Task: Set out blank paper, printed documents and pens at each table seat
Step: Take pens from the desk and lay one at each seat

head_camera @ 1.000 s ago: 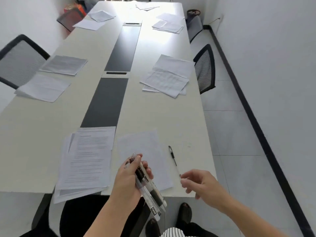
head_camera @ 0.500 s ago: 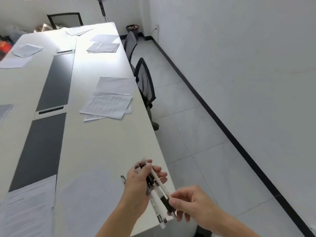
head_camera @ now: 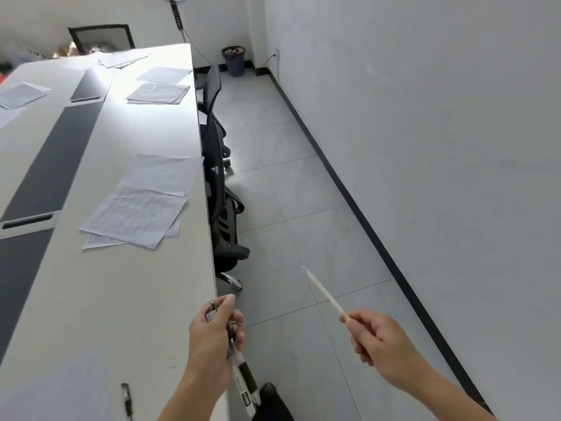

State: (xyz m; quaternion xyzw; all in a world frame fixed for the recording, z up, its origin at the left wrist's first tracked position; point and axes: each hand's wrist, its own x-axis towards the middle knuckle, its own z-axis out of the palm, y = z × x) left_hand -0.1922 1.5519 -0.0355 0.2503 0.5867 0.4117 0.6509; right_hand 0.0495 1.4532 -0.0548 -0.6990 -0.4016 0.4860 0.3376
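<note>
Grey floor tiles (head_camera: 273,189) and a white wall (head_camera: 425,117) fill the right of the frame; a long white conference table (head_camera: 127,299) runs up the left. We hold a bundle of clear-barrelled pens (head_camera: 243,375) in our left hand (head_camera: 212,338), fingers wrapped tight around it at lower centre. Our right hand (head_camera: 382,341), at lower right, pinches one slim white pen (head_camera: 323,291) by its end, tip pointing up-left over the floor, clear of the table.

One dark pen (head_camera: 127,399) lies on the table at the bottom edge. At middle left, printed sheets overlapping a blank sheet (head_camera: 142,202) mark the next seat, beside a black mesh office chair (head_camera: 221,208); we see no pen there.

Risk, as we judge it: the single pen is held only at its end, so it may slip and fall to the tiles; the bundle may fan out and shed pens.

Labels on the bundled pens and the text on the sheets are too blurred to read.
</note>
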